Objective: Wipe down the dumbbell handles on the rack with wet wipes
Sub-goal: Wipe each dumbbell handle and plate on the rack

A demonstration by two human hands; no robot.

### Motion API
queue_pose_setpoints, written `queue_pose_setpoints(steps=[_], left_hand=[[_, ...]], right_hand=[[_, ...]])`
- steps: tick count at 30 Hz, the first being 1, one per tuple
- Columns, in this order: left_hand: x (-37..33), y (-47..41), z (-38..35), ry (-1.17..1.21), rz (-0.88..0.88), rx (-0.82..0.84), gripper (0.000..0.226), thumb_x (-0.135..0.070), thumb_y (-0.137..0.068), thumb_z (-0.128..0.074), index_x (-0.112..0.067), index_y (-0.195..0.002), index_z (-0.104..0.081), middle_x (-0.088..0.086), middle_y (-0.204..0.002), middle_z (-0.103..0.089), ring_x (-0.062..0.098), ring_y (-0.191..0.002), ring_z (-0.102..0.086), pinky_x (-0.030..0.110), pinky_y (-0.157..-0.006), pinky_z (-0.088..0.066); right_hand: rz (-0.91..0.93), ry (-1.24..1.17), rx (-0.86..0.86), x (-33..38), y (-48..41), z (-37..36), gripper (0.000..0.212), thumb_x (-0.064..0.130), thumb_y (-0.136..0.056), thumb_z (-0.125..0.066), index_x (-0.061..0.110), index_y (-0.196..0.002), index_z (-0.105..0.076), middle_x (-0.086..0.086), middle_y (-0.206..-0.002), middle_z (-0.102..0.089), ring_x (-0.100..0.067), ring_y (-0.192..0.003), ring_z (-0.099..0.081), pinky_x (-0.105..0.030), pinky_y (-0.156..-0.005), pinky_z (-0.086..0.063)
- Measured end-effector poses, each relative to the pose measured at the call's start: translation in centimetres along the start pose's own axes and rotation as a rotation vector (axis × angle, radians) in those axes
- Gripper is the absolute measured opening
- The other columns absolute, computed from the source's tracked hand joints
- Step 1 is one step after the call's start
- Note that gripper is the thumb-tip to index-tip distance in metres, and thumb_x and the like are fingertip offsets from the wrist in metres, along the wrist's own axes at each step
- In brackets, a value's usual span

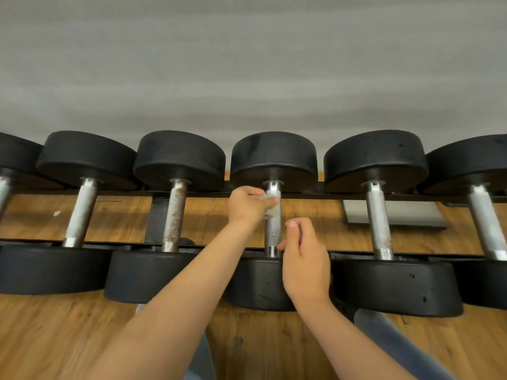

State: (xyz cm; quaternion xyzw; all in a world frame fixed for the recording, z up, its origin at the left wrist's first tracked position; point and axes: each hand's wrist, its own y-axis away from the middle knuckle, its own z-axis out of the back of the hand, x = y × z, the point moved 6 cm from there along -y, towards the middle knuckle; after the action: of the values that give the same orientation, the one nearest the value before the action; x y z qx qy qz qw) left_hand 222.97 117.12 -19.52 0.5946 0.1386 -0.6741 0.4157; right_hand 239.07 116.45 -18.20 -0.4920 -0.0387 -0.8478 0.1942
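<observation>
A: Which step are we in?

B: We judge it is the wiping itself. On the left of the frame the plain handle and the rusty handle have no hand on them. All dumbbells lie across the black rack.

A: And in the centre?

B: Our left hand curls its fingers tightly round the wet wipe and presses it on the upper part of the middle handle.

A: The other hand?

B: Our right hand is just beside the lower end of the same handle. Its fingers are half curled and narrow, and the tips touch the metal. We cannot tell if they pinch it.

A: What does the next move need?

B: We think the wipe must slide down the handle, so the right hand gives way. Two handles on the right probably wait after that.
</observation>
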Motion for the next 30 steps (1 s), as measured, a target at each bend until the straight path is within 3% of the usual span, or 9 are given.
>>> queue_pose_setpoints(steps=[4,7,9,12,16,20,23,26,30], left_hand=[[1.0,-0.1,-1.1,0.127,0.095,-0.003,0.044,-0.029,-0.078,-0.081,-0.011,-0.115,-0.064,-0.002,-0.109,-0.063,0.016,-0.103,-0.058,0.028,-0.088,-0.046],[2.5,0.2,-1.4,0.14,0.2,0.081,0.045,-0.029,-0.078,-0.081,-0.009,-0.116,-0.067,0.003,-0.115,-0.067,0.018,-0.108,-0.059,0.034,-0.101,-0.045],[2.4,0.1,-1.4,0.169,0.19,0.083,0.042,-0.025,-0.079,-0.08,-0.008,-0.116,-0.068,0.007,-0.115,-0.069,0.021,-0.107,-0.062,0.037,-0.1,-0.049],[1.4,0.2,-2.0,0.248,0.21,0.023,0.027,-0.027,-0.085,-0.075,-0.013,-0.106,-0.065,0.001,-0.097,-0.066,0.019,-0.092,-0.062,0.03,-0.082,-0.051],[-0.2,0.3,-2.2,0.275,0.224,-0.078,0.022,-0.034,-0.085,-0.074,-0.021,-0.089,-0.057,0.0,-0.087,-0.06,0.027,-0.099,-0.061,0.041,-0.095,-0.052],[-0.7,0.4,-1.6,0.085,0.028,-0.04,0.017,-0.032,-0.089,-0.07,-0.022,-0.081,-0.06,-0.005,-0.081,-0.061,0.015,-0.084,-0.059,0.03,-0.078,-0.051],[-0.5,1.1,-0.8,-0.194,-0.146,0.006,0.014,-0.031,-0.09,-0.068,-0.017,-0.086,-0.067,-0.003,-0.083,-0.065,0.016,-0.083,-0.062,0.029,-0.074,-0.052],[1.1,1.9,-0.4,-0.336,-0.109,0.135,0.029,-0.028,-0.088,-0.071,-0.01,-0.11,-0.069,0.004,-0.103,-0.07,0.015,-0.091,-0.063,0.027,-0.076,-0.054],[2.4,2.7,-0.1,-0.638,-0.009,0.306,0.034,-0.03,-0.085,-0.075,-0.009,-0.112,-0.069,0.004,-0.104,-0.07,0.015,-0.089,-0.063,0.022,-0.069,-0.047]], right_hand=[[-0.004,0.003,-0.004,0.0,0.0,-0.1,0.031,0.041,-0.1,-0.03,0.023,-0.104,-0.055,0.009,-0.078,-0.061,-0.001,-0.064,-0.057,-0.008,-0.054,-0.041],[0.003,-0.007,0.001,0.1,0.0,-0.1,0.04,0.048,-0.096,-0.024,0.023,-0.102,-0.055,0.008,-0.076,-0.061,-0.002,-0.063,-0.056,-0.011,-0.053,-0.041],[0.014,-0.016,0.006,0.2,0.0,-0.1,0.046,0.052,-0.092,-0.021,0.023,-0.101,-0.054,0.008,-0.076,-0.061,-0.003,-0.062,-0.057,-0.013,-0.051,-0.04],[0.023,-0.014,0.005,0.3,0.0,-0.1,0.049,0.054,-0.091,-0.019,0.022,-0.103,-0.054,0.007,-0.079,-0.063,-0.003,-0.063,-0.058,-0.014,-0.05,-0.04],[0.031,-0.013,0.005,0.3,0.0,-0.1,0.052,0.056,-0.09,-0.018,0.022,-0.105,-0.055,0.006,-0.082,-0.064,-0.003,-0.066,-0.059,-0.015,-0.051,-0.04],[0.025,-0.012,0.006,0.4,0.1,-0.2,0.065,0.064,-0.083,-0.01,0.023,-0.105,-0.055,0.006,-0.083,-0.064,-0.003,-0.066,-0.059,-0.014,-0.05,-0.037],[0.011,0.002,0.01,0.4,0.0,-0.2,0.06,0.061,-0.086,-0.013,0.023,-0.105,-0.055,0.007,-0.083,-0.064,-0.002,-0.067,-0.059,-0.012,-0.05,-0.036],[0.013,0.012,-0.001,0.3,0.0,-0.1,0.054,0.058,-0.088,-0.017,0.024,-0.105,-0.055,0.008,-0.079,-0.063,-0.002,-0.066,-0.058,-0.013,-0.051,-0.036],[0.01,0.029,-0.005,0.1,0.0,-0.2,0.041,0.047,-0.096,-0.025,0.022,-0.105,-0.056,0.008,-0.08,-0.064,-0.002,-0.064,-0.058,-0.012,-0.051,-0.039]])
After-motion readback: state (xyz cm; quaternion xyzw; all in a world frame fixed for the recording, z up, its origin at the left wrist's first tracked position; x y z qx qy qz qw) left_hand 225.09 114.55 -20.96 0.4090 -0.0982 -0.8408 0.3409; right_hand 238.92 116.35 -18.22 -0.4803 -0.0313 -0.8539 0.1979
